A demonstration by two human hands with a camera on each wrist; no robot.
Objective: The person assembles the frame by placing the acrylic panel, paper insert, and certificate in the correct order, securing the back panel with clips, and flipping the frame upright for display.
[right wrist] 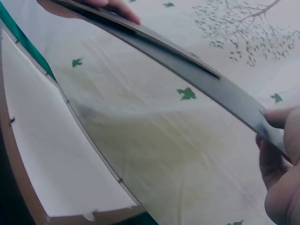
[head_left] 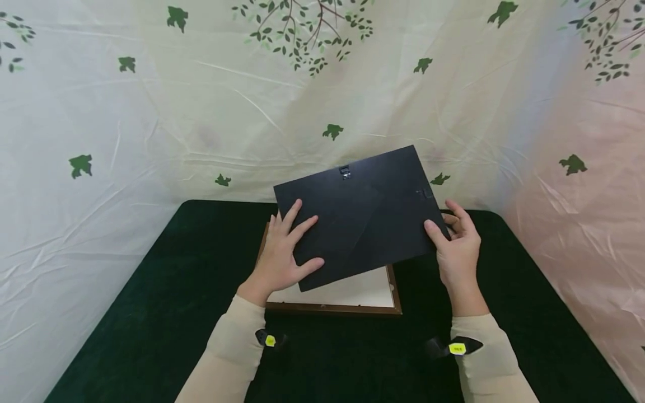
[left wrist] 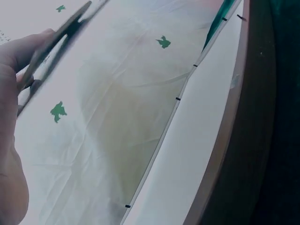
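A black picture-frame backing board (head_left: 365,212) is held tilted above the table, with small metal hangers (head_left: 345,172) on its upper face. My left hand (head_left: 282,260) grips its left edge, some fingers and the thumb spread over the black face and other fingers at or beyond the edge. At the lower right corner my right hand (head_left: 459,252) pinches the board, thumb on top and fingers behind. Beneath it lies a brown picture frame (head_left: 332,308), partly hidden by the board. White backing (right wrist: 51,140) shows inside the frame, and small dark tabs line its inner edge in both wrist views.
The table has a dark green cloth (head_left: 201,252). Behind and beside it hang pale curtains (head_left: 227,112) printed with green leaves and branches. A strap with a yellow tag (head_left: 457,348) is on the right wrist, and a similar one (head_left: 270,340) on the left.
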